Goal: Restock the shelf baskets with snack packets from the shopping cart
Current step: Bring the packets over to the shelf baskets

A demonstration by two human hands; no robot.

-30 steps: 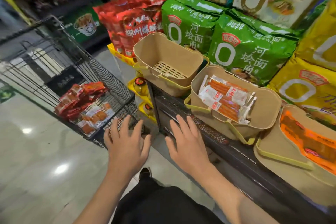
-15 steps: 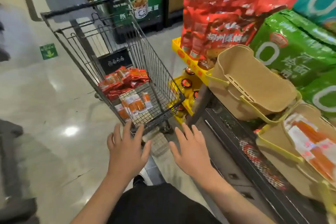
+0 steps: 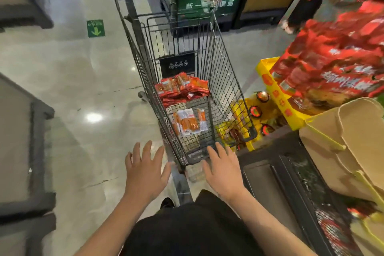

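Observation:
The wire shopping cart (image 3: 226, 81) stands straight ahead of me on the floor. Inside it lie a heap of red snack packets (image 3: 182, 89) at the far end and white-and-orange snack packets (image 3: 189, 122) nearer me. My left hand (image 3: 143, 170) hovers with fingers spread just left of the cart's near corner, holding nothing. My right hand (image 3: 224, 168) is spread in front of the cart's near end, also holding nothing. A tan shelf basket (image 3: 340, 147) with yellow handles sits at the right edge on the dark shelf.
Red snack bags (image 3: 332, 62) are stacked above a yellow tray (image 3: 276, 97) at the right. Yellow bottles with red caps (image 3: 255, 112) sit low between cart and shelf. A green arrow sticker (image 3: 96, 28) marks the glossy floor; dark display units (image 3: 25, 151) stand on the left.
My view has swung left from the shelf baskets to the cart, which is now centred. Both hands stay spread and hold nothing, now close to the cart's near end.

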